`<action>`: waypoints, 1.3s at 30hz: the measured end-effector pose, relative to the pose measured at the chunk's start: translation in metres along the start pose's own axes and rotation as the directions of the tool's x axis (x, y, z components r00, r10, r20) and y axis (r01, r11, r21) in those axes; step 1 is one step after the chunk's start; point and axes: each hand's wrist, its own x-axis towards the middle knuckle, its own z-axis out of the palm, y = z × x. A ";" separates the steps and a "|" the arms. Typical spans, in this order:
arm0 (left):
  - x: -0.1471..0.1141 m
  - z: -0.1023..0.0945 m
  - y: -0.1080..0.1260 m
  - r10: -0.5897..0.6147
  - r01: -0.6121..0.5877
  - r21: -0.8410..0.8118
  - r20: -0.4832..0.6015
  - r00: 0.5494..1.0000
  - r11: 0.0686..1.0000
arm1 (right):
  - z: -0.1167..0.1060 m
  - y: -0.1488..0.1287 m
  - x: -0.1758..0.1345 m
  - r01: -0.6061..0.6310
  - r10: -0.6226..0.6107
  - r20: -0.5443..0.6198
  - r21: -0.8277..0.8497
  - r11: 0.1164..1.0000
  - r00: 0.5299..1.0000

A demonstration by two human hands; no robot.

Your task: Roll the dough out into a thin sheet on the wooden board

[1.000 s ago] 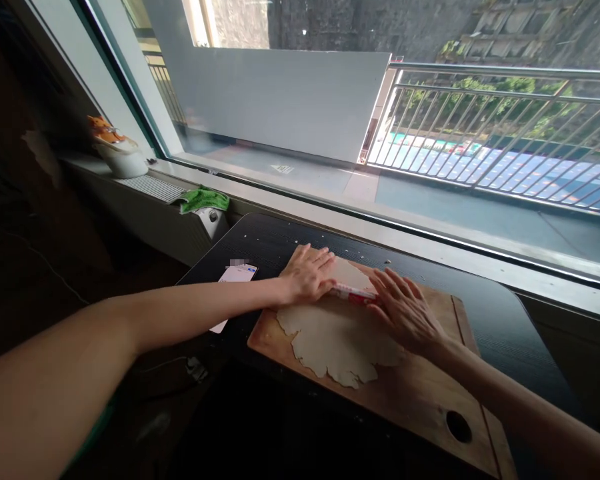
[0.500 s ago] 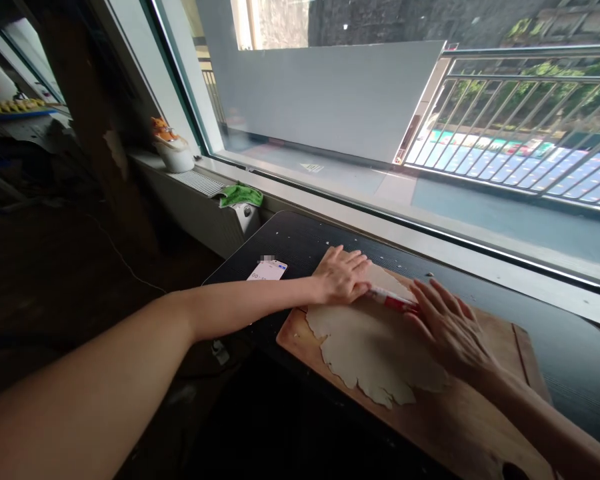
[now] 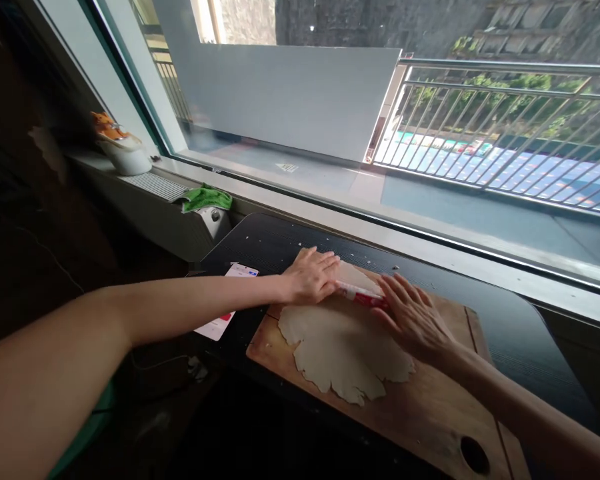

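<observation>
A thin sheet of pale dough [image 3: 335, 347] with a ragged near edge lies on a wooden board [image 3: 430, 420]. Across its far part rests a slim white-and-red cylinder [image 3: 363, 295], used like a rolling pin. My left hand [image 3: 313, 275] lies on the left end of this rolling pin, palm down, with fingers stretched forward. On the right end my right hand [image 3: 415, 317] is laid flat too, its fingers extended and slightly apart. Both palms cover the pin's ends, so only the middle stretch shows. Some dough is visible beyond the pin, between the hands.
The board sits on a black table [image 3: 265, 243] dotted with small crumbs. A phone [image 3: 215, 328] lies left of the board, partly under my left forearm. A green cloth [image 3: 207, 198] and a white pot [image 3: 130, 159] stand by the large window; a hole [image 3: 475, 455] pierces the board.
The view has swung to the right, so everything sits further left and more of the phone and board shows. Both hands remain flat on the rolling pin, hardly shifted over the dough.
</observation>
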 end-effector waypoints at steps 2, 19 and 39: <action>0.036 -0.007 -0.013 -0.130 0.131 -0.001 0.026 0.991 0.991 | -0.005 0.009 0.038 -0.172 0.174 0.036 -0.032 0.984 0.984; 0.067 -0.006 -0.030 -0.215 0.220 0.041 -0.095 0.972 0.975 | -0.005 0.014 0.073 -0.223 0.223 -0.022 -0.038 0.974 0.975; 0.024 -0.006 -0.024 -0.034 0.036 -0.028 0.070 0.997 0.999 | -0.013 -0.005 0.030 -0.050 0.034 0.153 0.102 0.994 0.988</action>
